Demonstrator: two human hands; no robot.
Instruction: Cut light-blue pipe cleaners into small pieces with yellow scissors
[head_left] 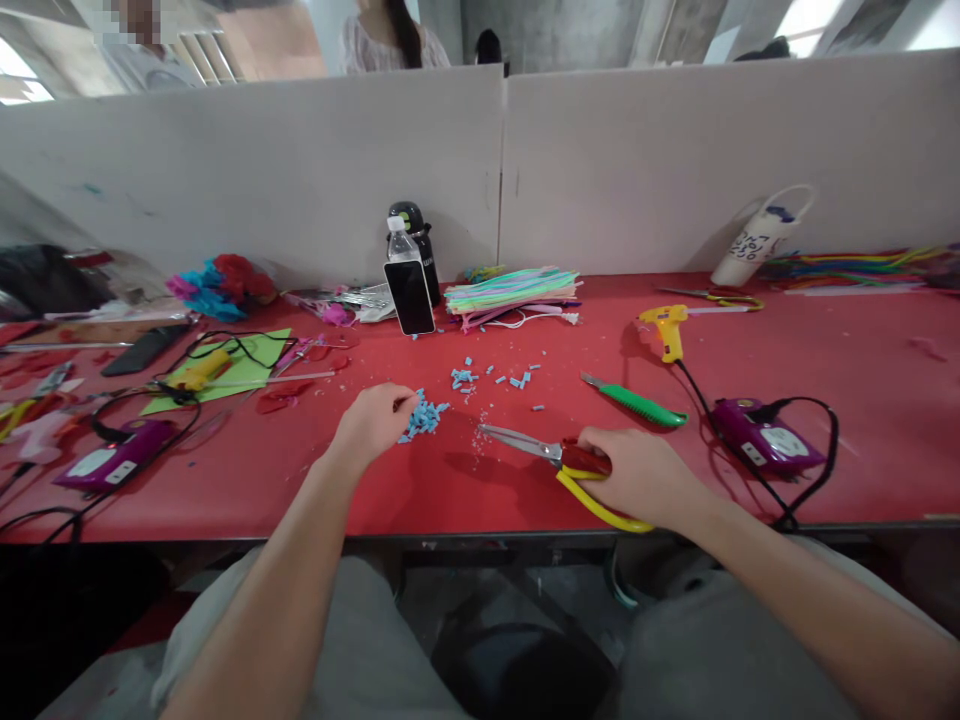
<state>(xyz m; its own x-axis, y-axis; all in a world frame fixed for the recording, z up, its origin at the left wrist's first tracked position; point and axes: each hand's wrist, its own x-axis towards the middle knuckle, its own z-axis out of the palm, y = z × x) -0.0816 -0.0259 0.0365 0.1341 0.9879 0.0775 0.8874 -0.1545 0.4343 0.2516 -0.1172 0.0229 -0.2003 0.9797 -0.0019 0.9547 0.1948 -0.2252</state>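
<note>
My right hand (637, 470) is wrapped round the red and yellow handles of a pair of scissors (525, 443). Their blades point left above the red table, almost closed. On the left, my left hand (379, 420) has its fingers curled together at the edge of a heap of short blue cut pieces (425, 418); whatever its fingertips pinch is hidden. More loose blue pieces (463, 378) lie scattered behind the heap, towards the middle. A green utility knife (634, 402) rests just beyond my right hand.
Behind the pieces are a phone (410, 297) leaning on a bottle and a bundle of pastel pipe cleaners (514, 290). A yellow glue gun (664, 328) and a corded purple box (766, 438) stand right. Left lie green paper (255, 372) and another purple box (116, 457). A white partition (300, 170) rises behind.
</note>
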